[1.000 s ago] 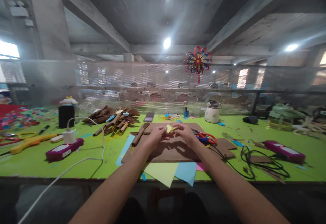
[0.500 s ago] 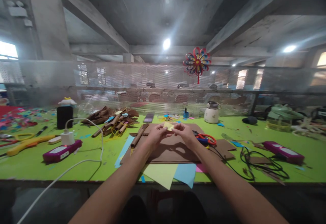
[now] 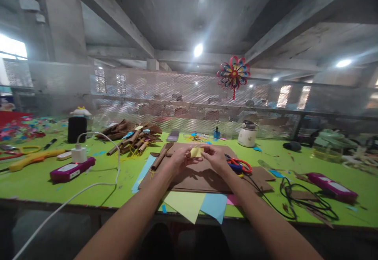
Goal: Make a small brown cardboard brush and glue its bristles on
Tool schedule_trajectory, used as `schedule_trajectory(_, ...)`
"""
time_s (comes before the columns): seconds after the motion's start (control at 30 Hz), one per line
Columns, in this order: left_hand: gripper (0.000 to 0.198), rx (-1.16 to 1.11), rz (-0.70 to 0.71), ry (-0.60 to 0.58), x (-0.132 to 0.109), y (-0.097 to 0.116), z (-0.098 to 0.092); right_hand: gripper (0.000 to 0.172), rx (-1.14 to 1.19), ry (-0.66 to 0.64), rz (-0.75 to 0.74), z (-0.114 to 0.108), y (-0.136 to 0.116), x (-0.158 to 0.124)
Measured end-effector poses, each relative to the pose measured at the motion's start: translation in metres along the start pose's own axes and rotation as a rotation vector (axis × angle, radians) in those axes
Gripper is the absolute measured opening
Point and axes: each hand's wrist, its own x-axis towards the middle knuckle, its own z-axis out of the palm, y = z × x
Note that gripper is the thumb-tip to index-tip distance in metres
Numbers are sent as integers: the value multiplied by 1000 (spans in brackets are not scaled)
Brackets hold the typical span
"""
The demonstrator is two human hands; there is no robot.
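Observation:
Between my two hands a small piece of yellow paper [image 3: 196, 152] is held up over a stack of brown paper sheets [image 3: 189, 183]. My left hand [image 3: 180, 159] grips its left side, and my right hand [image 3: 215, 158] pinches its right edge. Yellow [image 3: 186, 205] and blue sheets [image 3: 214, 207] stick out from under the brown stack at the table's front edge. A rolled brown paper tube [image 3: 161, 157] lies left of my left hand. Right of my right hand are scissors with red-orange and blue handles [image 3: 240, 165].
On the green table [image 3: 106, 191] lie a pile of brown paper rolls [image 3: 132, 136], a yellow glue gun [image 3: 38, 159] and purple power strips [image 3: 72, 170]. A white cable [image 3: 88, 187] crosses the left side; black cable [image 3: 307, 201] coils at right. A white jug [image 3: 247, 134] stands behind.
The yellow paper now shows more of its face between my fingers and sits slightly lower. Both hands keep their hold, and the view has tilted and shifted slightly.

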Motion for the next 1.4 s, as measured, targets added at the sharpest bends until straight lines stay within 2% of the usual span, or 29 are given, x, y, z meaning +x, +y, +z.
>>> schedule_trajectory(0.13,32,7,7,-25,-1,0,-1,24,-100,-1,-42,-1,-3,-1)
schedule_trajectory(0.23,35,65,20,-53,-5,5,2,25,-89,14,-45,-1,-4,-2)
schedule_trajectory(0.37,36,194,47,-8,-9,12,7,27,1,39,4,-1,-4,-1)
schedule_trajectory(0.53,33,324,97,71,-5,8,7,30,146,14,113,-4,-12,-1)
schedule_trajectory(0.77,25,89,80,-10,-2,2,4,27,209,-2,143,-11,-24,-4)
schedule_trajectory(0.87,17,20,90,14,-1,1,1,24,221,-14,135,-9,-21,-3)
schedule_trajectory(0.97,16,-21,89,28,-1,0,-1,23,244,3,140,-7,-15,-2)
schedule_trajectory(1.07,14,-46,55,8,-2,2,-2,26,263,40,165,-8,-13,-2)
schedule_trajectory(1.17,8,-96,27,53,-4,4,1,29,270,48,153,-10,-18,-3)
schedule_trajectory(1.23,14,-148,7,52,-5,5,3,29,259,47,139,-10,-22,-4)
schedule_trajectory(1.4,29,-242,-67,-36,-9,10,8,28,246,78,161,-8,-23,-7)
